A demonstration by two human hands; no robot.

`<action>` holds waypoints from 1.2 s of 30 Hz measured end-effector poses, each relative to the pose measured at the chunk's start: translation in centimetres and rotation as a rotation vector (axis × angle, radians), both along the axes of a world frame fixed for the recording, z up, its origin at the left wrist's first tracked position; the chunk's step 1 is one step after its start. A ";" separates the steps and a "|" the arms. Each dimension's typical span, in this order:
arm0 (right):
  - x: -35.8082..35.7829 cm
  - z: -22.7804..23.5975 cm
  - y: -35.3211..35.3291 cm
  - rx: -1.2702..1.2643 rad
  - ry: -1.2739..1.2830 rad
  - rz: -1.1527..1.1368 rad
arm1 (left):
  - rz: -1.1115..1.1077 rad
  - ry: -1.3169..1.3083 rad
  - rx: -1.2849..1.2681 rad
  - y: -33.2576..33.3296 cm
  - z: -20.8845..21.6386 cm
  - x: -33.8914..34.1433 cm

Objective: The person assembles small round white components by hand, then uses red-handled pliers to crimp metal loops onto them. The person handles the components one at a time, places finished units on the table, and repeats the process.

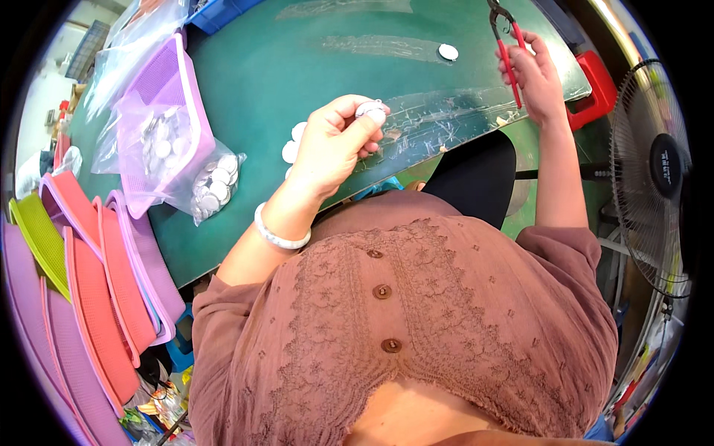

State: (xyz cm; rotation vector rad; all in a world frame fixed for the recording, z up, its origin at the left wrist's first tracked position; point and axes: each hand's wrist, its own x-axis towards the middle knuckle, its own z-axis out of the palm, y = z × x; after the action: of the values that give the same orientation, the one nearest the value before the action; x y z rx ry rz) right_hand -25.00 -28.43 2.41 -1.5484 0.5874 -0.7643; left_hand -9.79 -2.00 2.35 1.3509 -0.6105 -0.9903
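Left hand (335,141): raised above the near edge of the green table (297,67), grip closed on a small white disc (372,114) pinched at the fingertips; a metal ring seems to sit on it, though it is too small to be sure. Loose white discs (294,145): on the table just beyond that hand. Clear bag of discs (216,182): left, beside a purple basket (175,111). Right hand (532,78): farther right, grip closed around red-handled pliers (506,37), tips pointing away. Single white disc (448,51): far, apart.

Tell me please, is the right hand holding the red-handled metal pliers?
Yes, the right hand grips the red-handled metal pliers above the green table.
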 end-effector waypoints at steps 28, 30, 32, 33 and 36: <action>0.5 1.1 11.4 -0.456 0.242 0.635 | 0.070 0.032 -0.103 1.6 1.1 1.0; 0.5 1.4 11.4 -0.438 0.313 0.675 | 0.074 0.027 -0.092 1.7 1.1 1.0; 0.4 1.6 11.4 -0.430 0.341 0.694 | 0.076 0.021 -0.084 1.7 1.0 1.0; 0.5 1.6 11.5 -0.432 0.333 0.695 | 0.077 0.021 -0.083 1.7 1.0 1.0; 0.6 1.4 11.6 -0.505 0.290 0.709 | 0.081 0.019 -0.078 1.6 1.0 1.0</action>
State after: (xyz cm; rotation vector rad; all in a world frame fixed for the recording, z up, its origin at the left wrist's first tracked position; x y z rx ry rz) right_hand -24.43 -16.88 3.84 -2.1741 0.0087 -0.1370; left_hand -8.76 -0.38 3.33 1.2858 -0.5707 -0.9042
